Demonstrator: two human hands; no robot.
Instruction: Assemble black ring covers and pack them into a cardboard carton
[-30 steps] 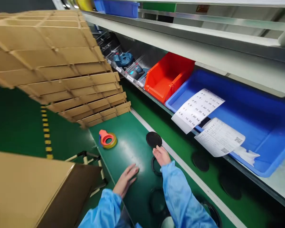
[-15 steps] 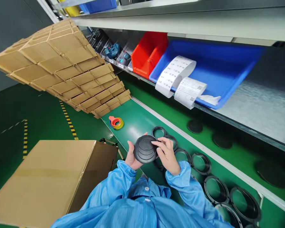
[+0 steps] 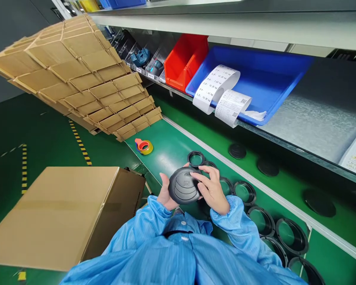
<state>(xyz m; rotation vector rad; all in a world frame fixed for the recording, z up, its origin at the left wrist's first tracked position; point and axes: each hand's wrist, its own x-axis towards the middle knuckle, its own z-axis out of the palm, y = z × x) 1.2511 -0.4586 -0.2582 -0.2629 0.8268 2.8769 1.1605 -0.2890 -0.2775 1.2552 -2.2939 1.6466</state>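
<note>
A round black plastic cap (image 3: 182,188) with curved ridges and a small raised mark on its face is held in front of my chest. My left hand (image 3: 166,194) grips it from the left and below, thumb up at the rim and most fingers hidden beneath. Across the cap's upper right lie the outstretched fingers of my right hand (image 3: 212,189), touching its face without wrapping round it. Just beyond the hands, several black rings (image 3: 196,158) stand on the green worktop (image 3: 163,138).
A roll of yellow tape (image 3: 144,147) lies farther up the worktop. Stacked cardboard dividers (image 3: 86,79) lean at the left, above a large carton (image 3: 65,213). A shelf holds a red bin (image 3: 184,63) and a blue tray (image 3: 264,87) with printed labels (image 3: 216,87). Black discs (image 3: 237,151) lie under it.
The cap is tilted a little differently, and my right fingers have shifted slightly on its face. The view has moved, so the shelf and rings appear higher and farther left.
</note>
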